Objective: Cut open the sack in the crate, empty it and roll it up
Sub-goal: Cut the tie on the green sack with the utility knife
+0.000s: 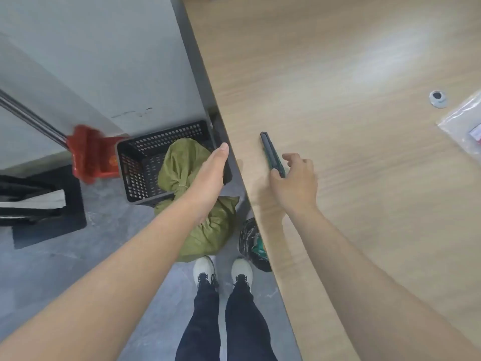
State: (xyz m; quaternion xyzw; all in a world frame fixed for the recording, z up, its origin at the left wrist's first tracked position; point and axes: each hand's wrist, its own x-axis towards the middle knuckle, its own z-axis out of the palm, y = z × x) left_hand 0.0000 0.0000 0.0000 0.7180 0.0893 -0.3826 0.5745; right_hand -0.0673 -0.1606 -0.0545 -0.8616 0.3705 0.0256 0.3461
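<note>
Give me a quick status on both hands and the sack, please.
Right hand closing on utility knife on table. Left hand open above green sack, tied, uncut, in black crate. Nothing blocking.

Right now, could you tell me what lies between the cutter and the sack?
In the head view, only bare table edge and the left hand separate cutter from sack.

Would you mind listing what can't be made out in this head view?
- Sack contents: closed green fabric, left arm across it.
- Cutter blade: too small to tell if extended; right hand covers its near end.
- Clear packet: cut by right edge.
- Red object beside crate: blurred.
</note>
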